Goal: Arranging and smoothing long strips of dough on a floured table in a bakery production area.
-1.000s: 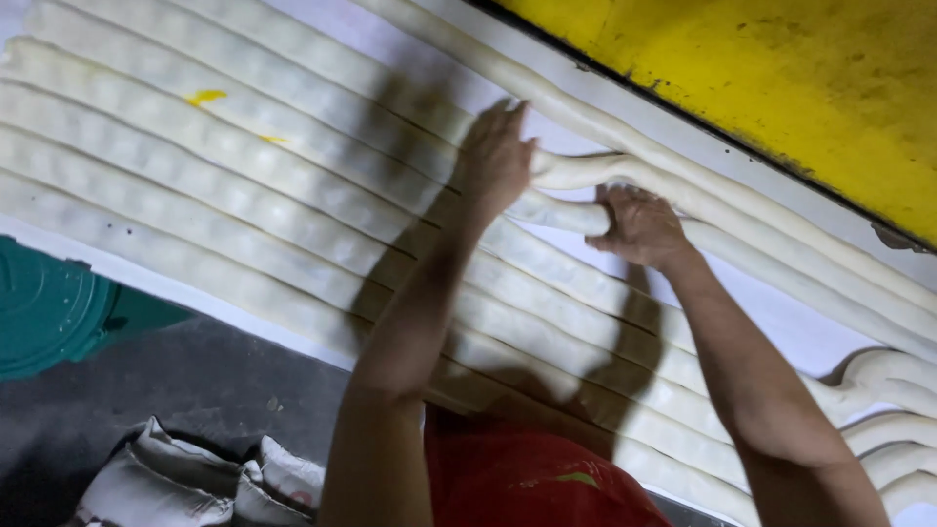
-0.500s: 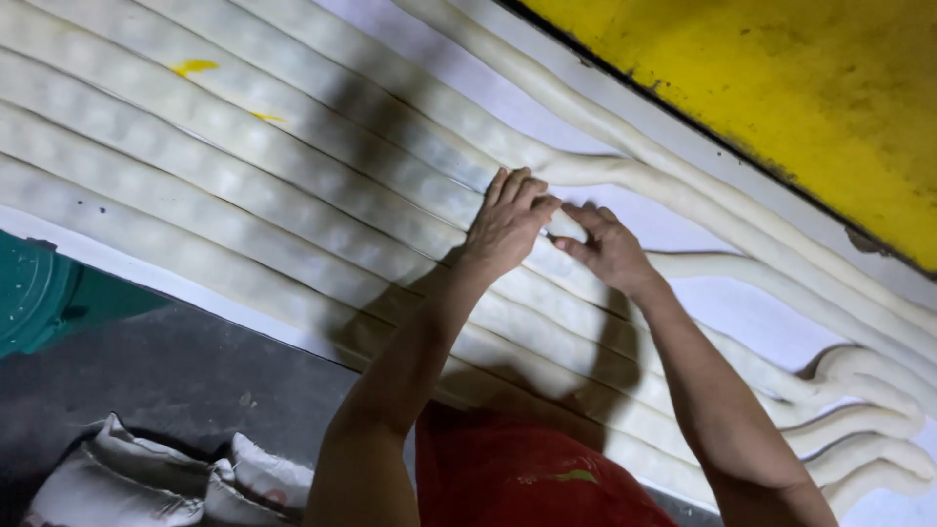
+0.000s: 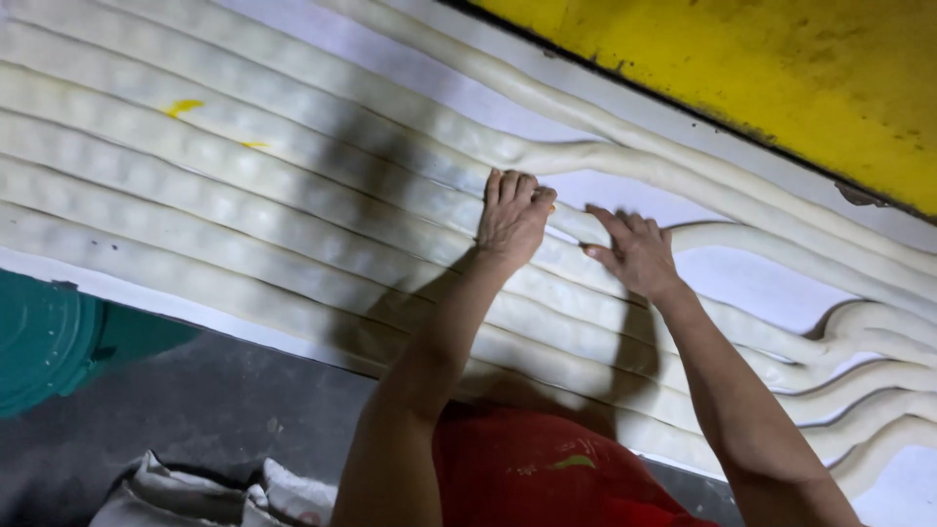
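Observation:
Several long white ropes of dough (image 3: 224, 185) lie side by side across a white table (image 3: 439, 83). My left hand (image 3: 511, 217) presses palm down on one rope near the middle, fingers together. Just to its right, my right hand (image 3: 634, 254) rests on the same band of dough ropes, fingers spread and slightly curled. The rope above them (image 3: 586, 156) bends and runs toward the far right. Neither hand lifts anything off the table.
A yellow board (image 3: 781, 78) runs along the table's far edge. Below the near edge are a teal round container (image 3: 44, 342), a grey floor and crumpled sacks (image 3: 205, 488). My red garment (image 3: 547, 468) shows at the bottom. At the right, the rope ends (image 3: 878, 332) curve.
Both hands have slid along the dough ropes, from the upper bent rope down and toward me, and have moved slightly apart. The view has shifted a little.

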